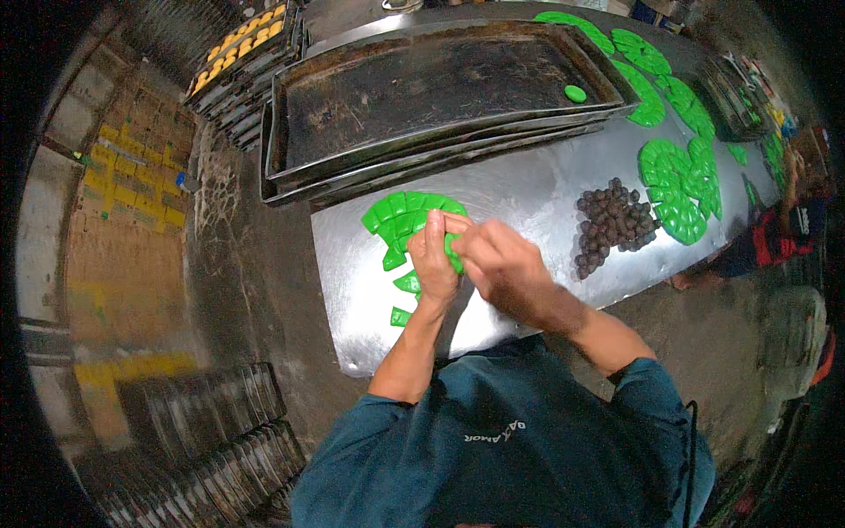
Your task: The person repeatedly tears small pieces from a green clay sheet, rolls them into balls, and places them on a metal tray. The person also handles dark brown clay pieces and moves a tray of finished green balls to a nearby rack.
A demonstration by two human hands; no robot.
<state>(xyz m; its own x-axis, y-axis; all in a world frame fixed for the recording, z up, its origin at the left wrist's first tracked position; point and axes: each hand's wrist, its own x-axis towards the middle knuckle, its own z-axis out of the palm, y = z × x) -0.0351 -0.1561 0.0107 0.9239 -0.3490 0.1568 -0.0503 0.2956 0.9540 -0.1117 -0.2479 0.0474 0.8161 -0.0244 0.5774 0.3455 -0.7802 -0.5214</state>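
Note:
Both hands come together over the metal table (339, 290). A piece of green dough (453, 253) sits in my left hand (433, 264), its fingers wrapped round it. My right hand (503, 260) is closed against the dough from the right; whether its fingertips pinch anything is hidden. Just beyond my left hand lies a curved strip of green dough cut into segments (400, 216). Loose dough pieces (400, 316) lie beside my left wrist. Right of my hands is a heap of dark brown balls (612, 220).
Stacked dark baking trays (422, 106) stand along the far side; one flat green dough round (575, 93) lies in the top one. More green dough strips (678, 189) cover the right. Trays of yellow pieces (238, 48) are stacked far left. Another person's arm (797, 176) shows at right.

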